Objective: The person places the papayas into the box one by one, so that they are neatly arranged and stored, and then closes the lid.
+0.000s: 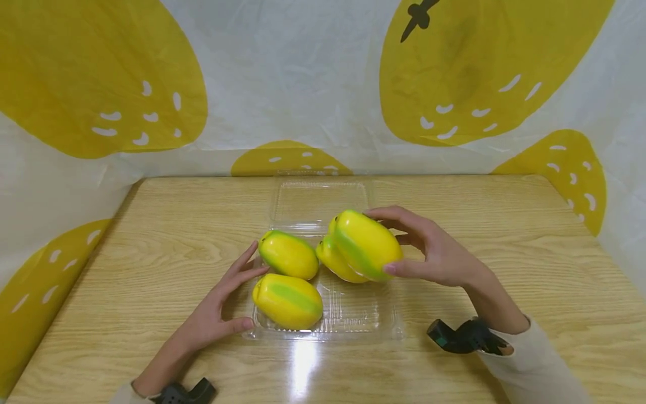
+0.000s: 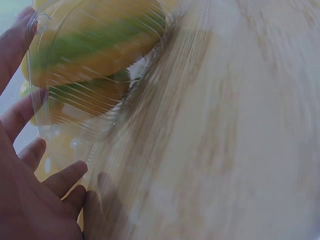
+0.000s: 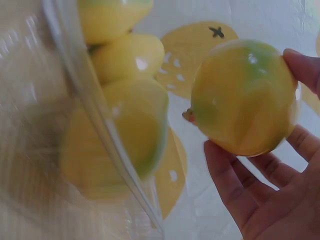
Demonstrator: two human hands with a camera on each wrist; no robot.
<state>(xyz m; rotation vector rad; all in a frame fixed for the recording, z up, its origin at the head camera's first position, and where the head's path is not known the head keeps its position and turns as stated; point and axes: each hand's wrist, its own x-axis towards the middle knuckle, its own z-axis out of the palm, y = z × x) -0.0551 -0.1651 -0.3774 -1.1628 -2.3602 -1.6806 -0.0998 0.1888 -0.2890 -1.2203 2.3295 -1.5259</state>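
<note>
A clear plastic clamshell tray [image 1: 353,322] lies open on the wooden table, its lid [image 1: 320,202] flat behind it. Three yellow-green mangoes lie inside: front left [image 1: 287,301], back left [image 1: 289,255] and back right [image 1: 337,265], the last partly hidden. My right hand [image 1: 379,241] grips a fourth mango [image 1: 360,244] just above the tray's right half; its fingers [image 3: 235,185] curl under that mango [image 3: 245,97]. My left hand [image 1: 242,294] rests with straight fingers against the tray's left edge, and the left wrist view shows its fingers [image 2: 60,177] beside the tray wall [image 2: 75,115].
The wooden table [image 1: 504,235] has bare room left and right of the tray. A white sheet with yellow fruit prints [image 1: 313,84] walls the table at the back and both sides.
</note>
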